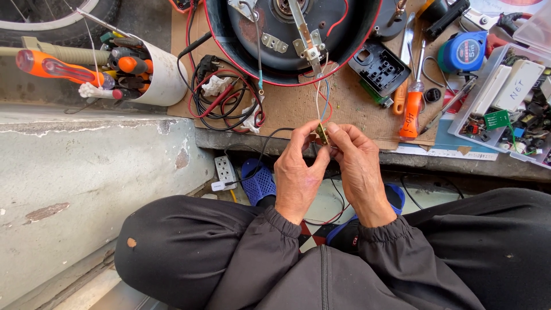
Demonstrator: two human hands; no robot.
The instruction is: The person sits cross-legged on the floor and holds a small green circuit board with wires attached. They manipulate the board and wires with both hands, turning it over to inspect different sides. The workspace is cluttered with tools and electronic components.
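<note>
My left hand (298, 172) and my right hand (359, 166) meet at the fingertips over the bench edge, both pinching a small brass-coloured electrical part (322, 133). Thin white, blue and red wires (322, 95) run from that part up to the underside of a round black appliance base with a red rim (293, 34). A metal bracket and screws show on the base. My dark sleeves and knees fill the bottom of the view.
A white tub of screwdrivers (132, 69) lies at left. Coiled red and black test leads (224, 100) lie on the cardboard sheet (356, 109). An orange screwdriver (410, 112), blue tape measure (464, 51) and clear parts box (511, 97) sit right. A power strip (225, 171) lies below.
</note>
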